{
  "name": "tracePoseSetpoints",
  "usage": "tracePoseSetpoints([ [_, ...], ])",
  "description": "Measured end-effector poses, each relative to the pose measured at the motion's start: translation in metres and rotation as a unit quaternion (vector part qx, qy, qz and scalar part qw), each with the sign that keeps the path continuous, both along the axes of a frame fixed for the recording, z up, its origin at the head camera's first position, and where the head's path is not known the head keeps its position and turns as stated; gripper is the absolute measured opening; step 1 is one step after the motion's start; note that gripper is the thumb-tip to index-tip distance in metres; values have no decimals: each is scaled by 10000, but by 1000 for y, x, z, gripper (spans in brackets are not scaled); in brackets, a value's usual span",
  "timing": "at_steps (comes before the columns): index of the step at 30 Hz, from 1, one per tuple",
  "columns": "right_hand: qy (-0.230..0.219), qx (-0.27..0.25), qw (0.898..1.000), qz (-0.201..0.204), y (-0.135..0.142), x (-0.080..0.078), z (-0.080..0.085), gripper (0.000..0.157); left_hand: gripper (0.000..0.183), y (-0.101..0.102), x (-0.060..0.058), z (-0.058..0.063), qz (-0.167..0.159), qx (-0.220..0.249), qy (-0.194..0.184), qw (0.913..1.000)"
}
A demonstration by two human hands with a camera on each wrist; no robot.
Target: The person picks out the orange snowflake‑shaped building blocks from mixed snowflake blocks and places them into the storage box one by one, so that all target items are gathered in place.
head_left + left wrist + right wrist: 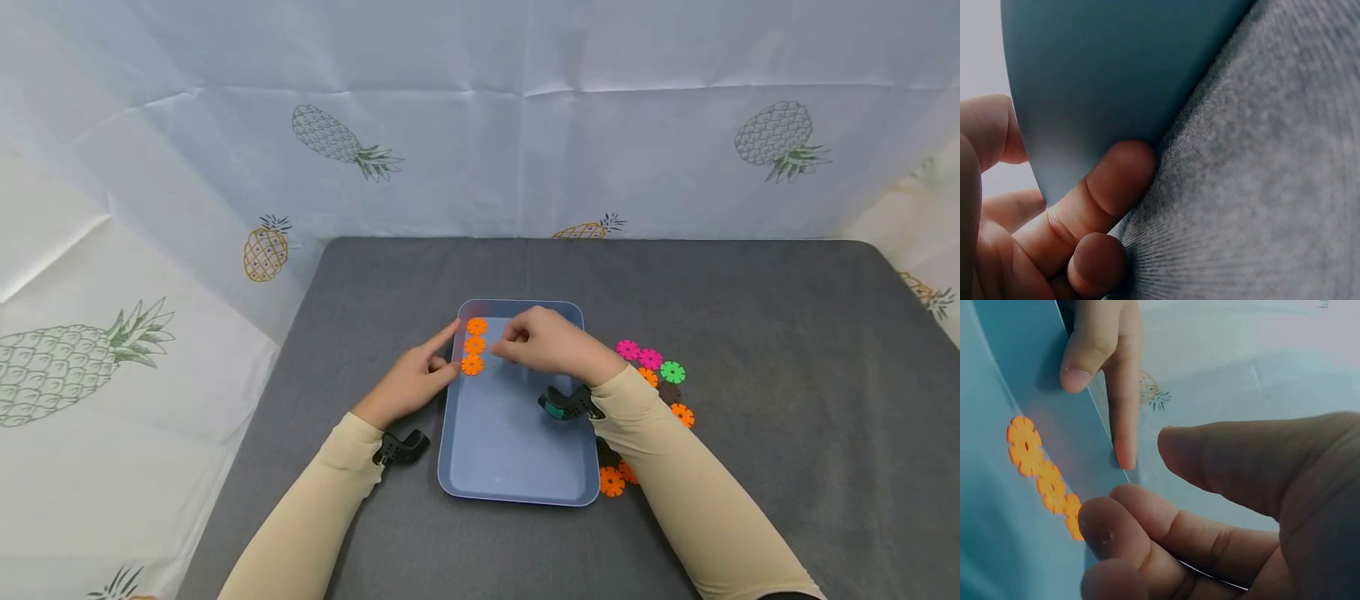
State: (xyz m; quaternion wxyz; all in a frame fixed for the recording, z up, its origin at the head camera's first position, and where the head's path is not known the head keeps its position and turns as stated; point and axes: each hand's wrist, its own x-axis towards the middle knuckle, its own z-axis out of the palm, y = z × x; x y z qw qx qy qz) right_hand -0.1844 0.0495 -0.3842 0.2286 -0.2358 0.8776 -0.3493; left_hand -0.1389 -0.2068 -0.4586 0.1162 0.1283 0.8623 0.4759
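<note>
A blue rectangular tray (517, 450) lies on the grey-covered table. Along its left side, inside, three notched orange plastic discs (474, 345) form a row toward the far corner. My left hand (408, 379) grips the tray's left wall, thumb over the rim and curled fingers against the outside, index finger stretched along the edge. Above the tray, just right of the discs, hovers my right hand (551, 343). The right wrist view shows its thumb (1210, 453) apart from the loosely bent fingers, with nothing visible between them.
Right of the tray lie more notched discs: pink (650, 358), green (672, 372), dark brown (669, 392) and orange (682, 414). Others, including an orange disc (612, 482), are partly hidden by the right forearm. A pineapple-print cloth (465, 167) hangs behind the table.
</note>
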Motion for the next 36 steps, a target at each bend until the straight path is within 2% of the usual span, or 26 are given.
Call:
tracePoseSetpoints([
  [8, 320, 117, 9994, -99, 20, 13, 6, 27, 73, -1, 0, -1, -2, -15, 43, 10000],
  [24, 585, 242, 9978, -185, 61, 28, -6, 23, 73, -3, 1, -3, -21, 55, 68, 10000],
  [30, 658, 284, 9964, -447, 78, 36, -9, 22, 73, -1, 2, -2, -30, 58, 48, 10000],
  [36, 535, 135, 9942, -929, 95, 42, -4, 22, 73, 0, 2, 0, -5, 50, 27, 10000],
])
